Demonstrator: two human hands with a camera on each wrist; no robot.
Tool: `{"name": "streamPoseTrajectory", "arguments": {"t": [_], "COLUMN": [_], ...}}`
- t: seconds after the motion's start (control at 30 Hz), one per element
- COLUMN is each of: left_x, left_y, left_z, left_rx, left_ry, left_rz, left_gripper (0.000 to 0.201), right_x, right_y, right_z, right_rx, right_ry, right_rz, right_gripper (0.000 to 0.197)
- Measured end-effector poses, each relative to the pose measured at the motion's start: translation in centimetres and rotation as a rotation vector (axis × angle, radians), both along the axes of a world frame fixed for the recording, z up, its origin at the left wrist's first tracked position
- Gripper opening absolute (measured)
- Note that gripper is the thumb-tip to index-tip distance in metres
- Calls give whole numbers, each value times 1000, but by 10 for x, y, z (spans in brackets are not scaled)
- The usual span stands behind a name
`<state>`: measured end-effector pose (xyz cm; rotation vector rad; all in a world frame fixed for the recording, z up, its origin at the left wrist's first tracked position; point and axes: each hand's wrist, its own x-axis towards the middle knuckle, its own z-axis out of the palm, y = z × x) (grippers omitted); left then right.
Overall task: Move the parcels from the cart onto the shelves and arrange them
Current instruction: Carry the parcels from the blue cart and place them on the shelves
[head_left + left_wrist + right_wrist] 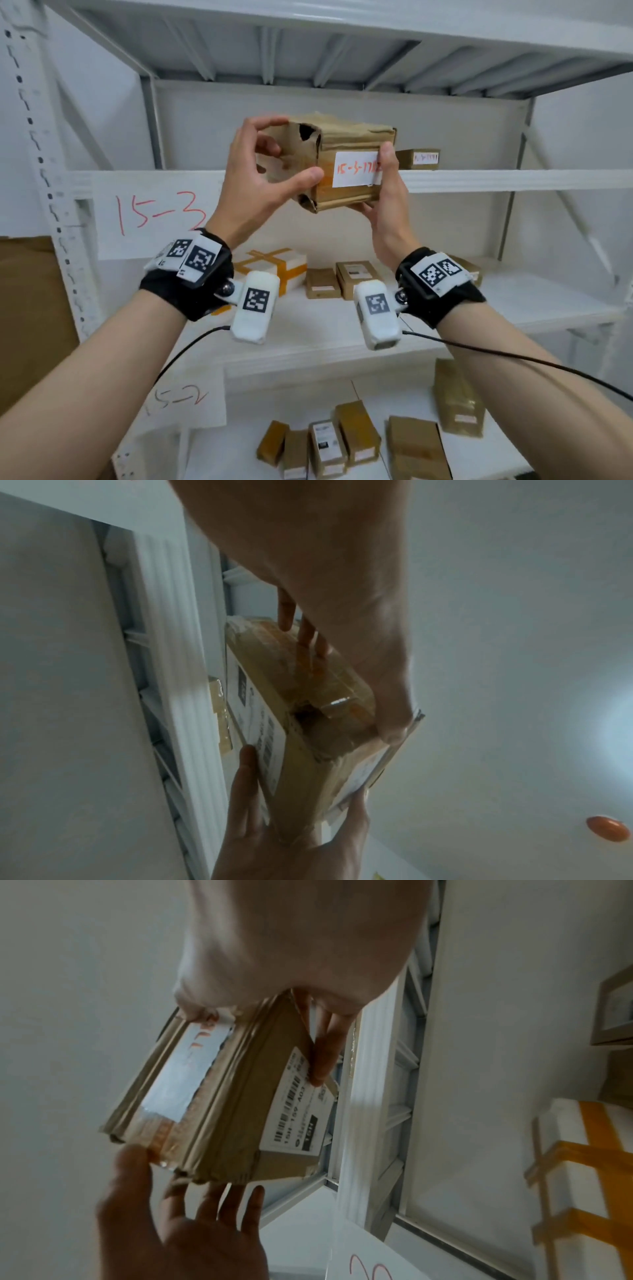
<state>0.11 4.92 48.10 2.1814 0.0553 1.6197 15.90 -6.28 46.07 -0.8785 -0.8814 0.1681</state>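
Observation:
A worn brown cardboard parcel [346, 150] with a white label in red handwriting is held in the air in front of the upper shelf's front edge [496, 180]. My left hand [270, 150] grips its torn left end, with the thumb at the lower front corner and the fingers curled over the end. My right hand [388, 171] holds the right end, thumb on the label and fingers underneath. The left wrist view shows the parcel [308, 710] between my left hand [342, 615] and right hand [274, 831]. In the right wrist view a printed barcode label is on the parcel's underside [222, 1110]. The cart is out of view.
A small brown parcel [419, 159] lies on the upper shelf, right of the held one. A paper sign "15-3" [154, 212] hangs at that shelf's left. The middle shelf holds a white box with orange tape [274, 270] and small brown boxes [342, 281]. Several boxes [342, 442] stand on the lowest shelf.

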Motion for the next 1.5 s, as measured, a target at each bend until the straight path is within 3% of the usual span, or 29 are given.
{"name": "streamPoseTrajectory", "arguments": {"t": [0.13, 0.27, 0.43, 0.53, 0.6, 0.77, 0.9, 0.97, 1.13, 1.27, 1.37, 1.5], "left_x": [24, 46, 63, 70, 74, 90, 102, 108, 114, 109, 110, 114], "left_y": [25, 59, 110, 144, 160, 185, 199, 204, 210, 204, 197, 194], "left_z": [28, 44, 49, 48, 50, 70, 80, 81, 78, 77, 79, 81], "left_rx": [59, 16, -107, -186, -205, -130, -93, -103, -66, 26, 22, -84], "left_ry": [3, 0, 102, 177, 224, 499, 734, 750, 701, 678, 792, 1021], "left_rz": [86, 193, 306, 335, 384, 487, 516, 539, 573, 485, 501, 544], "left_gripper": [67, 61, 45, 32, 24, 21, 16, 16, 23, 15, 31, 44], "right_x": [32, 57, 78, 85, 89, 112, 125, 129, 125, 119, 116, 116], "right_y": [29, 72, 121, 147, 163, 202, 218, 220, 220, 225, 223, 220], "right_z": [28, 50, 64, 75, 84, 100, 104, 103, 102, 103, 105, 103], "right_rx": [-31, -181, -405, -554, -630, -747, -826, -828, -827, -933, -994, -930], "right_ry": [-60, -164, -360, -657, -792, -690, -794, -814, -892, -962, -1017, -943], "right_rz": [63, 50, -141, -397, -426, -267, -273, -237, -123, -105, -112, -134], "right_gripper": [53, 59, 55, 57, 56, 54, 10, 23, 9, 33, 42, 41]}}
